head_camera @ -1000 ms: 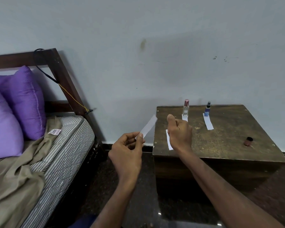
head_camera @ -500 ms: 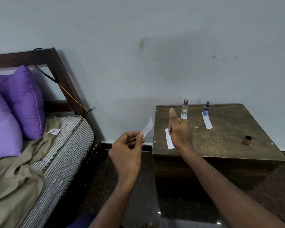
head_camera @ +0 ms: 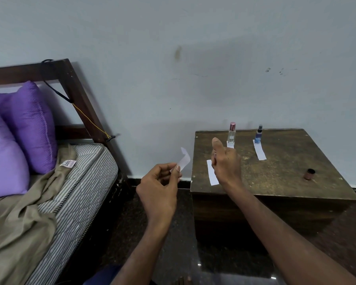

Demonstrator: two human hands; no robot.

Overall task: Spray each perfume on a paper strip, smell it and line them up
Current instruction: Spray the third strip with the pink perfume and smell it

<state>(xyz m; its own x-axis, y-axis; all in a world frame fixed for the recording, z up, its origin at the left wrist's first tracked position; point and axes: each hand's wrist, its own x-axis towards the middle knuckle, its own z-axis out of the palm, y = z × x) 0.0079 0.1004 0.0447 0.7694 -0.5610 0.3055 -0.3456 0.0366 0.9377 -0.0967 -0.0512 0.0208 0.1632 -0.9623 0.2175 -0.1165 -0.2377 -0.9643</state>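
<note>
1. The paper strip [head_camera: 183,161] is up in the air, off the left edge of the wooden table [head_camera: 286,177], its free end bent over in a fold.
2. The left hand [head_camera: 159,190] has it — thumb and fingers pinch the strip's lower end, the rest sticking up toward the table's left side.
3. The right hand [head_camera: 226,163] hangs over the table's front-left part, fingers curled in, thumb raised; a sliver of something shows at the fingers, but whether it is a bottle held there, I cannot tell.
4. On the table, a second white strip [head_camera: 212,175] lies flat near the front-left edge, partly behind that right hand.
5. At the table's back edge stands a clear bottle with a pink cap [head_camera: 231,133], upright, on the end of another strip [head_camera: 230,144].
6. Further right along that back edge — a small blue spray bottle [head_camera: 259,134], upright, with a strip [head_camera: 259,150] reaching forward from its base.
7. Toward the table's right front lies a small brown cap [head_camera: 309,174], well apart from the bottles.
8. Left of the table, a bed with a striped mattress [head_camera: 78,182], purple pillows [head_camera: 29,128] and a tan sheet [head_camera: 19,223].
</note>
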